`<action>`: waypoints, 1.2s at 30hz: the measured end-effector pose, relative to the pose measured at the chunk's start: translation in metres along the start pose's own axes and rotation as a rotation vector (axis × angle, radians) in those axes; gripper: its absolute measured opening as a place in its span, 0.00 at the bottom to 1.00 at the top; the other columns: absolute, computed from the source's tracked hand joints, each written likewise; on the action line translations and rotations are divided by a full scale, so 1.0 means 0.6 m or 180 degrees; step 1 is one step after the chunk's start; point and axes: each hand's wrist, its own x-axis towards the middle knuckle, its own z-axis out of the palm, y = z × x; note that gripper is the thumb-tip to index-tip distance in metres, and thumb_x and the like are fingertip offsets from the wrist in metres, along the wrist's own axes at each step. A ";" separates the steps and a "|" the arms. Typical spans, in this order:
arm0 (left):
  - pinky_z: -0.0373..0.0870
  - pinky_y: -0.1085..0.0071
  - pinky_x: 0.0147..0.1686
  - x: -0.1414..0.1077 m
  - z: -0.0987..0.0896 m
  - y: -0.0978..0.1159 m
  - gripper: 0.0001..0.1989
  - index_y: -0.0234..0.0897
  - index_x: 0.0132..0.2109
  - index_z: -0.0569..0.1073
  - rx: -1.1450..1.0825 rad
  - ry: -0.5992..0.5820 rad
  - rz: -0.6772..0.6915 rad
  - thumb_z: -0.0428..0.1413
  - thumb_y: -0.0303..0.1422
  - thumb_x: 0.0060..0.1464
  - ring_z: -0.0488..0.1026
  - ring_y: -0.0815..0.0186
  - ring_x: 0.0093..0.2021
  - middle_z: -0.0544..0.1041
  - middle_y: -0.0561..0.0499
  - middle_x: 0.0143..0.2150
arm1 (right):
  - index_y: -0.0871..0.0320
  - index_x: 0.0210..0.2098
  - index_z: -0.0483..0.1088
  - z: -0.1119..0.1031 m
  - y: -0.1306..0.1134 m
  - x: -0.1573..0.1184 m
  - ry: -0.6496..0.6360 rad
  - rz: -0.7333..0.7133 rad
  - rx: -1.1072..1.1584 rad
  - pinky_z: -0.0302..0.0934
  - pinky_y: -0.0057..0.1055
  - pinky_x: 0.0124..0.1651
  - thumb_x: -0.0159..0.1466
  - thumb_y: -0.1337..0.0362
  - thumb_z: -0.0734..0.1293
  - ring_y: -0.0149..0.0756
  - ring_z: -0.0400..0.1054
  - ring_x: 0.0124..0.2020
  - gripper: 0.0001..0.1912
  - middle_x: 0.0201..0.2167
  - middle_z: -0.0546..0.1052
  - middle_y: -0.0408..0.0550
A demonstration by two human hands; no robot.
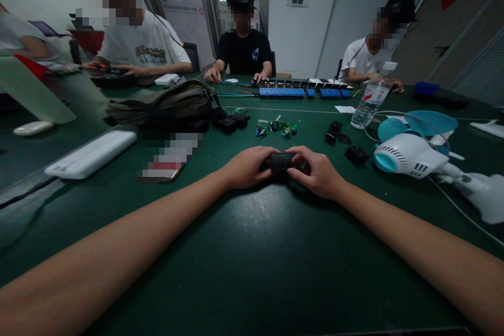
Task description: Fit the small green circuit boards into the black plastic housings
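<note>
A small black plastic case (282, 160) is held between my two hands, just over the green table (271, 252). My left hand (251, 167) grips its left end, thumb below and fingers along the top. At the other end, the thumb and fingers of my right hand (315, 172) pinch its right edge. Beyond the case lie several small green circuit boards (277, 127) with blue parts. Black case pieces (334, 133) and a black box (356, 155) rest to the right of my right hand.
A white and teal fan (409, 155) lies at the right, near a water bottle (370, 97). On the left are a phone (170, 160), a white power bank (92, 155) and a dark bag (165, 105). Blue modules (282, 92) line the back, where several people sit.
</note>
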 end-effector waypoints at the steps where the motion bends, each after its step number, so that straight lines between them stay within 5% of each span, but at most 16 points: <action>1: 0.71 0.63 0.48 0.000 0.000 0.000 0.20 0.36 0.55 0.69 0.0003 0.0002 0.0006 0.56 0.37 0.58 0.75 0.58 0.47 0.78 0.43 0.49 | 0.57 0.51 0.66 0.000 0.000 0.000 -0.0002 -0.0004 -0.0003 0.61 0.28 0.33 0.62 0.63 0.66 0.30 0.66 0.26 0.18 0.32 0.76 0.44; 36: 0.71 0.62 0.48 0.000 -0.001 0.001 0.19 0.37 0.55 0.69 -0.0019 0.0008 0.0005 0.56 0.37 0.58 0.75 0.58 0.48 0.78 0.44 0.48 | 0.56 0.51 0.66 0.000 -0.001 0.000 -0.0019 0.0008 0.0047 0.61 0.28 0.32 0.62 0.63 0.66 0.30 0.67 0.26 0.18 0.33 0.77 0.44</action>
